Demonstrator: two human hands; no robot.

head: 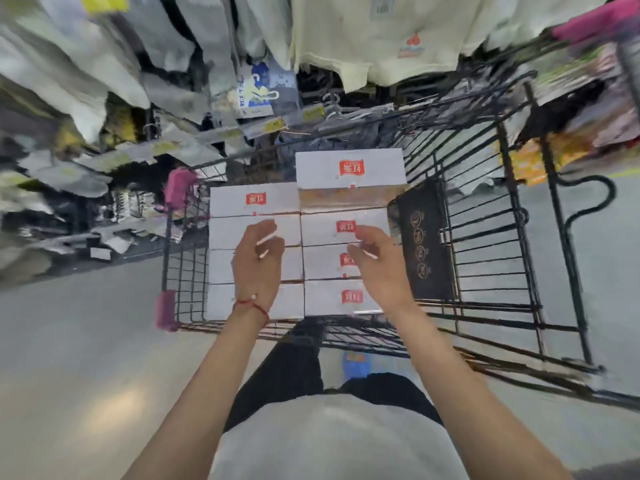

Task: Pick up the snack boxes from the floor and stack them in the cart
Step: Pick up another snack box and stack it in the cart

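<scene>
Seemingly near the finish, white snack boxes fill two rows in the cart, one box topping the far end, as the left hand and right hand hover over them, fingers loosely curled and empty; no box shows on the floor.

In cart: snack boxes in two columns, side by side. On far end of right column: one further box. Right of boxes: panel. Behind cart: hanging clothing.

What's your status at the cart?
Both open: left hand, right hand, over snack boxes. Boxes packed in cart, top box far end. Nothing blocking.
</scene>
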